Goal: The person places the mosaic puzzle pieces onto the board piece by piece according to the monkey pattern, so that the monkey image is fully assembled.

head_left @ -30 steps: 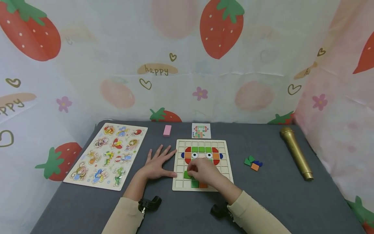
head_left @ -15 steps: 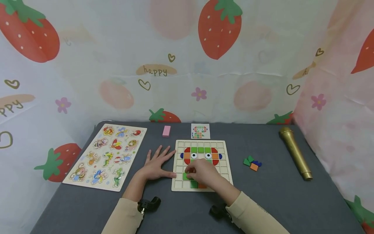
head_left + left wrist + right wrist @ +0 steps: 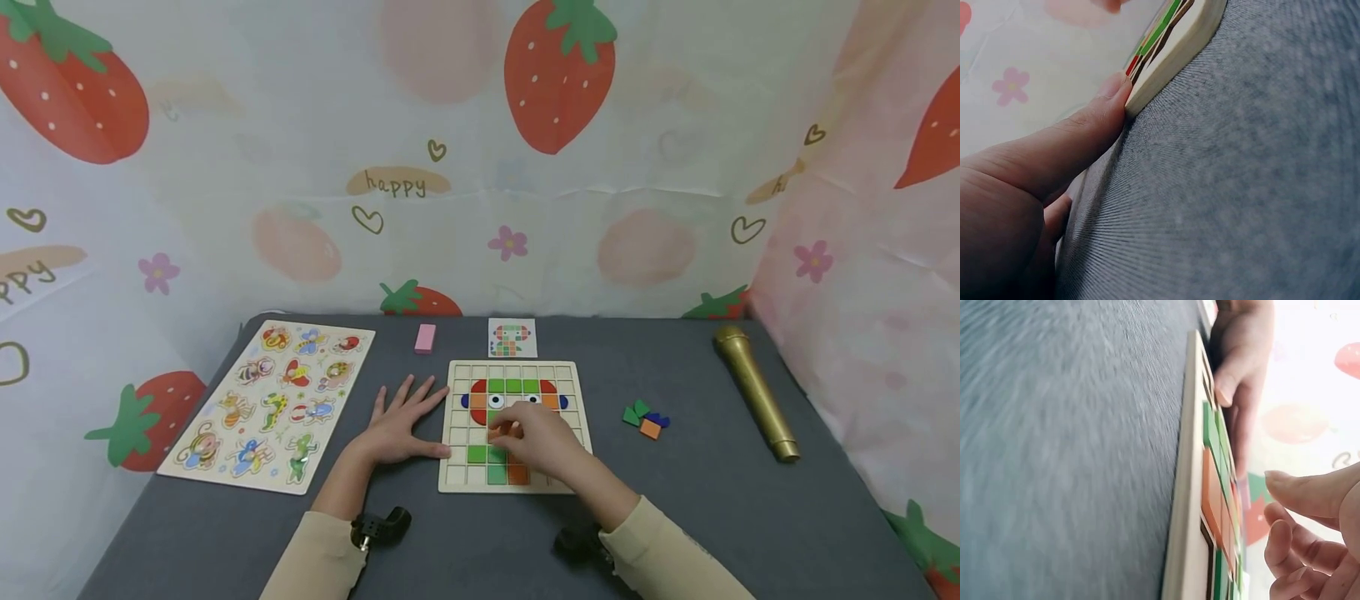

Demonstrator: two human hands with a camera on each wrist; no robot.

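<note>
A wooden grid board (image 3: 455, 476) lies at the middle of the table, with coloured tiles forming a face in its upper rows and more green and orange tiles below. My left hand (image 3: 397, 427) rests flat with spread fingers along its left side; the thumb (image 3: 1094, 115) touches the board's edge in the left wrist view. Above the lower rows hovers my right hand (image 3: 543, 437), its fingers loosely bent. In the right wrist view a gap shows between thumb and fingers, with nothing held. A green square tile (image 3: 477, 454) lies in the grid just left of this hand.
Several loose green, blue and orange tiles (image 3: 649, 427) lie right of the board. Behind it are a pattern card (image 3: 512, 337) and a pink block (image 3: 425, 338). An insect puzzle board (image 3: 285, 400) lies left, a gold microphone-shaped object (image 3: 757, 393) far right.
My right hand has let go of the green square tile, which now shows whole in the grid, and has lifted slightly up and to the right. My left hand stays put.
</note>
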